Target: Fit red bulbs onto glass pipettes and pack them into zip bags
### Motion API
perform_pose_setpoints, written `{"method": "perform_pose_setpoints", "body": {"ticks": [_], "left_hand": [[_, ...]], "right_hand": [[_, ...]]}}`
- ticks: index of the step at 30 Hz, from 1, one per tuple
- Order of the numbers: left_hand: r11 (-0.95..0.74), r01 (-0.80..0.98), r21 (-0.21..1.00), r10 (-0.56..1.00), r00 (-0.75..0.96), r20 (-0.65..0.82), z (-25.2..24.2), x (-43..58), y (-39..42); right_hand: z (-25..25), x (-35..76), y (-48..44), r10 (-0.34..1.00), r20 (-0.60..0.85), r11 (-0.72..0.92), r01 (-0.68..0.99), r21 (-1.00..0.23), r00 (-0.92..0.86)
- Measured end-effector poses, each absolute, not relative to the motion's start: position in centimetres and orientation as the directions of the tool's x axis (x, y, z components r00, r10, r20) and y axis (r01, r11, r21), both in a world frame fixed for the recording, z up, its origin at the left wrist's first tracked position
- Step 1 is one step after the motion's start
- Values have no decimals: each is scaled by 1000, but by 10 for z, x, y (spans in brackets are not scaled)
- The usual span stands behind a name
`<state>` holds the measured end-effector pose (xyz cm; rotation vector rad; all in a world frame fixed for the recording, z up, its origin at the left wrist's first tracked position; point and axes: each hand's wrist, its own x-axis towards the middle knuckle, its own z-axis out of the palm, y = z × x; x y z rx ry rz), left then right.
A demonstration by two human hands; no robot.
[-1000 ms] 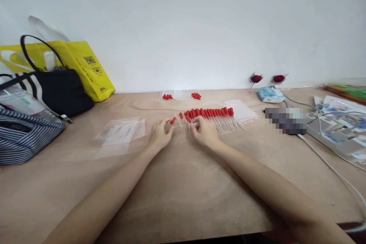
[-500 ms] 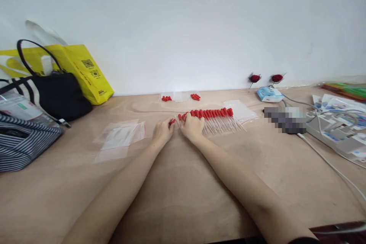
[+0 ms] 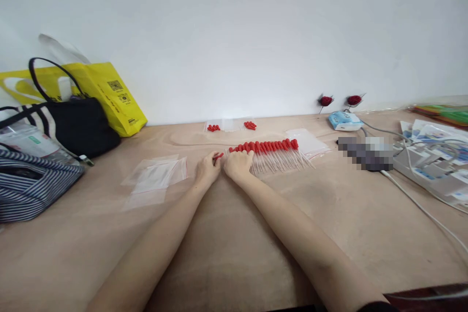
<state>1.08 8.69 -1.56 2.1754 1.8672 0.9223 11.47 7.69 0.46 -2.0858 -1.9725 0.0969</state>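
A row of several clear droppers with red rubber bulbs lies on the wooden table. My right hand rests closed at the left end of that row, its fingers curled over the nearest droppers. My left hand sits right beside it, touching it, and pinches a red bulb between its fingertips. What my right fingers grip is hidden under the hand.
Empty clear zip bags lie to the left, another bag behind the row. Small bags of loose red bulbs sit by the wall. Black, striped and yellow bags crowd the left; cables and a white device the right.
My right hand slid left along the row to meet the left hand. The loose droppers at the left end were drawn in, and the left hand took up the red bulb.
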Motion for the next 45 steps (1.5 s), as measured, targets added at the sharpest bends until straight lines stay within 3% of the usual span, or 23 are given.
{"method": "perform_pose_setpoints", "body": {"ticks": [4, 8, 11, 16, 20, 26, 35, 45], "left_hand": [[-179, 826, 534, 931, -33, 363, -13, 3, 79], [-211, 800, 561, 939, 5, 345, -12, -6, 52], [-301, 763, 571, 940, 139, 310, -12, -9, 23], [-614, 611, 500, 789, 453, 415, -11, -5, -5], [-709, 551, 439, 705, 570, 422, -13, -1, -3], [-683, 611, 401, 731, 582, 358, -19, 2, 4], [-743, 560, 366, 666, 565, 487, -15, 15, -1], [-650, 572, 500, 759, 459, 461, -11, 20, -9]], "right_hand": [[11, 116, 61, 995, 97, 47, 981, -186, -30], [13, 150, 24, 970, 152, 214, 965, -151, -191], [3, 193, 0, 898, 247, 391, 918, -69, -364], [-18, 247, -15, 803, 385, 511, 858, -51, -455], [-18, 253, -14, 778, 430, 572, 800, -181, -459], [-23, 239, -9, 805, 449, 559, 748, -358, -388], [-25, 230, -21, 753, 565, 572, 761, -307, -338], [-17, 218, -37, 715, 615, 583, 768, -264, -332]]}}
